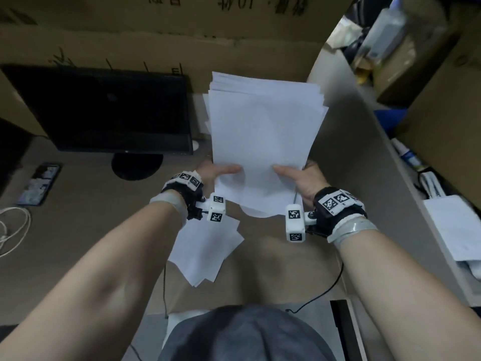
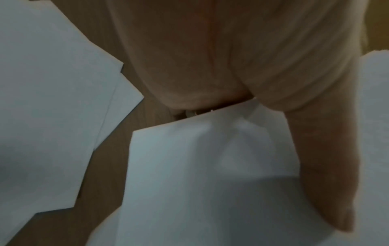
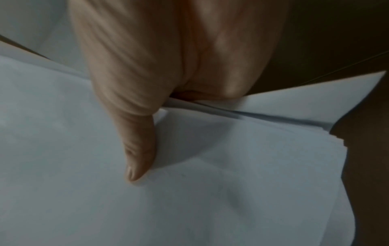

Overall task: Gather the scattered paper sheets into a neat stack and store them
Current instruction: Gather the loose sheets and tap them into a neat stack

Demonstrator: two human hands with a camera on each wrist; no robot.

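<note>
I hold a thick, uneven stack of white paper sheets (image 1: pixel 263 131) above the brown desk, its far edges fanned out. My left hand (image 1: pixel 217 171) pinches the stack's near left side, thumb on top, fingers hidden underneath. My right hand (image 1: pixel 294 175) pinches the near right side the same way. The left wrist view shows the left thumb (image 2: pixel 324 166) pressing the top sheet (image 2: pixel 200 174). The right wrist view shows the right thumb (image 3: pixel 136 146) on the stack (image 3: pixel 231 166), with layered edges at the right. A few loose sheets (image 1: pixel 205 252) lie on the desk under my left wrist, also seen as loose sheets (image 2: pixel 48 108).
A black monitor (image 1: pixel 104 110) stands at the left with a phone (image 1: pixel 39 185) and white cable (image 1: pixel 13 230) near it. Cardboard boxes (image 1: pixel 156 35) rise behind. A grey partition (image 1: pixel 364 157) runs along the right, with white paper items (image 1: pixel 453 230) beyond.
</note>
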